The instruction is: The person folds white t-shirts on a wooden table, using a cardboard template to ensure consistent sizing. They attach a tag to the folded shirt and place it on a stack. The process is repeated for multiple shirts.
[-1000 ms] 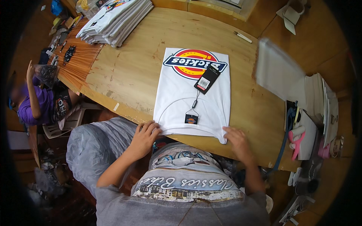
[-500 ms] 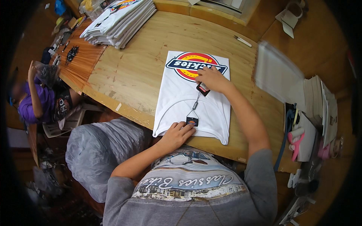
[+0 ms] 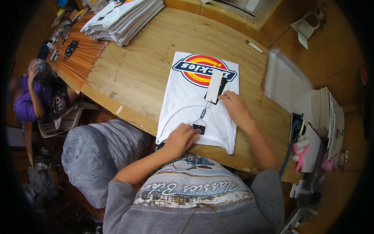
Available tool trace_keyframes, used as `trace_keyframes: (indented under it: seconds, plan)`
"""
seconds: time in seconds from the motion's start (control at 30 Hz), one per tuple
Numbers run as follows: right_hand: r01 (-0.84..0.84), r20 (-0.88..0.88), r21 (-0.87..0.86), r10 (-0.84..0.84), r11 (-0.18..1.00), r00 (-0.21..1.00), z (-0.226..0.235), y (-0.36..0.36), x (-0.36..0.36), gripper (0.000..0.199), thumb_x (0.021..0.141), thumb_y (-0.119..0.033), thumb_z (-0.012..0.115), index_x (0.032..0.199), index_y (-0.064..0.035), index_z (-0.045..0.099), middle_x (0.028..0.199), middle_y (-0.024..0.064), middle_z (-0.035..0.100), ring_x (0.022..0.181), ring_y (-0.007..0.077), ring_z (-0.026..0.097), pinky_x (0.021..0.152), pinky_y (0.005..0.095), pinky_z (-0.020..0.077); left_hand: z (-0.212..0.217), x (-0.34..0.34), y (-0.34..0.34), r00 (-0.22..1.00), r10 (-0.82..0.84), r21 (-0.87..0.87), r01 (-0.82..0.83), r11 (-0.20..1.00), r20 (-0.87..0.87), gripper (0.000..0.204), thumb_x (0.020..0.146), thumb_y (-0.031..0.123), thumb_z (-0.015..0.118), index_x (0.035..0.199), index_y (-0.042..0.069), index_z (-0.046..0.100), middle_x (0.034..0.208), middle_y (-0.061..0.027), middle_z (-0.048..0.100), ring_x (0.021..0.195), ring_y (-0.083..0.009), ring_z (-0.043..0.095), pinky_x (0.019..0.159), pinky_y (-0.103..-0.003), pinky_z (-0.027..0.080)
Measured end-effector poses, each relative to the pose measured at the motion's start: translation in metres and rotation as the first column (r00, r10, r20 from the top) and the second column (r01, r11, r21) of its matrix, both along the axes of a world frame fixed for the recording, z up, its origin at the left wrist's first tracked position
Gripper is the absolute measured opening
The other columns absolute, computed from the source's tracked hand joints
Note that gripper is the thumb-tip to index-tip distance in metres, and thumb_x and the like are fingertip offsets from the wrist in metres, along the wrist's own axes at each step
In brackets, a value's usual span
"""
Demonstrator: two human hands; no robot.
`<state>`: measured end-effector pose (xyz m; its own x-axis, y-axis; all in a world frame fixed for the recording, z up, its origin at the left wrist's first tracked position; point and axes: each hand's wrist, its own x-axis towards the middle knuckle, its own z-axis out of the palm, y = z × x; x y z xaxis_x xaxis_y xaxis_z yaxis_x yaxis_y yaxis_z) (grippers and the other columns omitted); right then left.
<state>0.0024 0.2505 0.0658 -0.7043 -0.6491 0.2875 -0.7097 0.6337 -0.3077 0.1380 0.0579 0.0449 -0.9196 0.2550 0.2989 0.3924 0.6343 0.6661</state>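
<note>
A folded white T-shirt (image 3: 183,95) lies on the table with its neckline toward me and a red, yellow and dark blue print at its far end. A hang tag (image 3: 213,87), a white card over a black one, rests on the shirt. Its dark cord (image 3: 203,113) runs down to a small black neck label (image 3: 199,129). My right hand (image 3: 237,108) is open at the tag's lower right corner, fingertips at or touching its edge. My left hand (image 3: 180,139) hovers beside the neck label, its fingers bent and blurred; whether it pinches anything is hidden.
A stack of folded white shirts (image 3: 128,19) stands at the far left of the wooden table (image 3: 132,74). A white pen (image 3: 254,46) lies at the back right. Papers and a pink-handled tool (image 3: 300,154) line the right edge. A grey plastic bag (image 3: 87,160) bulges left; a co-worker (image 3: 33,99) sits beyond.
The hang tag now lies with its white card showing. My right hand has moved off it, toward me and to the right. My left hand has lifted from the neck label.
</note>
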Motion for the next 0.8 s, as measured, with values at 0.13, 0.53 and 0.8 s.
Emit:
trace_keyframes:
  seconds: [0.13, 0.53, 0.8]
  plan:
    - [0.265, 0.394, -0.331, -0.122, 0.906, 0.911, -0.013, -0.011, 0.029, 0.007, 0.07, 0.0, 0.057, 0.077, 0.0003, 0.058, 0.075, 0.0113, 0.058, 0.068, 0.0242, 0.057, 0.06, 0.0295, 0.0448, 0.004, -0.049, 0.015, 0.961, 0.27, 0.001, -0.27, 0.963, 0.064, 0.016, 0.069, 0.013, 0.062, 0.073, 0.0, 0.054, 0.073, -0.0152, 0.051, 0.069, -0.0306, 0.05, 0.06, -0.036, 0.042]
    - [0.535, 0.69, -0.504, -0.057, 0.678, 0.722, -0.036, -0.029, 0.044, 0.009, 0.071, 0.002, 0.058, 0.079, 0.0019, 0.06, 0.07, 0.007, 0.062, 0.061, 0.01, 0.057, 0.057, 0.0211, 0.0454, -0.005, -0.081, 0.014, 0.775, 0.117, 0.263, -0.346, 0.901, 0.621, 0.015, 0.066, 0.006, 0.066, 0.075, -0.004, 0.058, 0.062, -0.0101, 0.059, 0.051, -0.016, 0.055, 0.049, -0.025, 0.044]
    - [0.568, 0.728, -0.536, 0.002, 0.624, 0.685, -0.044, -0.037, 0.043, 0.008, 0.07, 0.004, 0.058, 0.078, 0.003, 0.06, 0.066, 0.0059, 0.061, 0.059, 0.0084, 0.056, 0.055, 0.0195, 0.0446, -0.016, -0.084, 0.006, 0.71, -0.024, 0.422, -0.391, 0.818, 0.704, 0.01, 0.07, 0.005, 0.064, 0.073, -0.004, 0.06, 0.057, -0.0053, 0.057, 0.046, -0.0073, 0.05, 0.043, -0.021, 0.039]
